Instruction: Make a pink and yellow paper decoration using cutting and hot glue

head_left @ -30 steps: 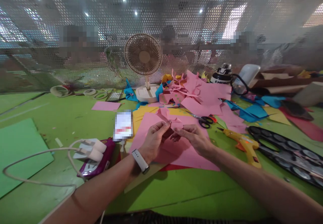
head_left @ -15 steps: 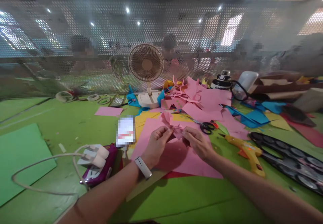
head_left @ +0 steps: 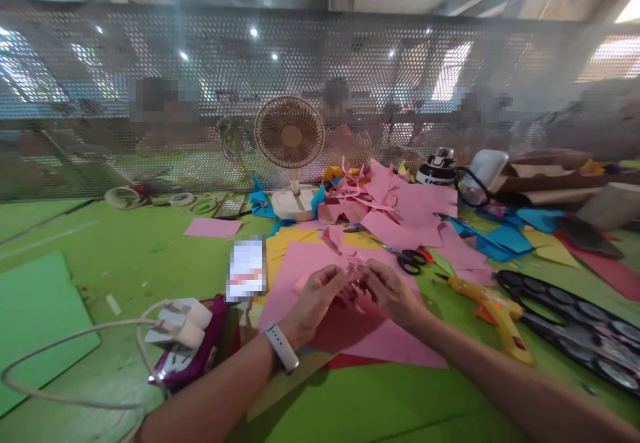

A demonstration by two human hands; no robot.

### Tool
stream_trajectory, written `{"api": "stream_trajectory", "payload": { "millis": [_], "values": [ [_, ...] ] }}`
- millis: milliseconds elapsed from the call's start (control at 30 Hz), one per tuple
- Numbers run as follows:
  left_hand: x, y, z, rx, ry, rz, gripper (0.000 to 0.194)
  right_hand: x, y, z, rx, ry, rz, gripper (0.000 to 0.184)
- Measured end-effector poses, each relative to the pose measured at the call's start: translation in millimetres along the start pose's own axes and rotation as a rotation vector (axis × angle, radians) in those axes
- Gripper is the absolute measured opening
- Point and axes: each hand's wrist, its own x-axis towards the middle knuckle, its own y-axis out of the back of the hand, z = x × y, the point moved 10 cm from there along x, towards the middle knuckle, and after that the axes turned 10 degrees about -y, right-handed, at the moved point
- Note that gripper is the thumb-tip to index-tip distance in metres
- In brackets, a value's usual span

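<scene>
My left hand (head_left: 317, 300), with a white band on the wrist, pinches a small folded piece of pink paper (head_left: 334, 239) from the left. From the right, my right hand (head_left: 393, 290) grips the same piece between thumb and fingers. The fingertips nearly meet and hide part of the folds. Beneath both hands lies a large pink sheet (head_left: 405, 340), on top of yellow and red paper. Black-handled scissors (head_left: 413, 261) lie just beyond my right hand. A yellow glue gun (head_left: 493, 306) rests to the right of it.
A fan (head_left: 290, 135) stands at the back, beside a heap of pink paper (head_left: 400, 196). To the left are a phone (head_left: 246, 270), a purple power strip (head_left: 193, 356) with plugs and a looping cable, and a green sheet (head_left: 40, 323). A black palette-like tray (head_left: 575, 330) lies right.
The view has tilted up slightly, so the table sits lower. Both hands still hold the folded pink paper; their fingers have shifted on it and its angle has changed a little.
</scene>
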Motion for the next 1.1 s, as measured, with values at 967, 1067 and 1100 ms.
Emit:
{"api": "stream_trajectory", "payload": {
  "millis": [967, 1067, 1100],
  "values": [
    [9.7, 11.0, 32.9, 0.126, -0.159, 0.026, 0.029, -4.3, -13.0, 0.6, 0.190, -0.096, -0.195, 0.042],
    [5.9, 8.3, 56.1, 0.479, -0.308, -0.010, 0.023, 1.5, 19.9, 1.5, 0.306, -0.078, 0.027, 0.047],
    [3.6, 5.7, 63.8, 0.623, -0.364, -0.031, 0.019, 2.4, 32.8, 1.9, 0.363, -0.068, 0.113, 0.047]
  ]
}}
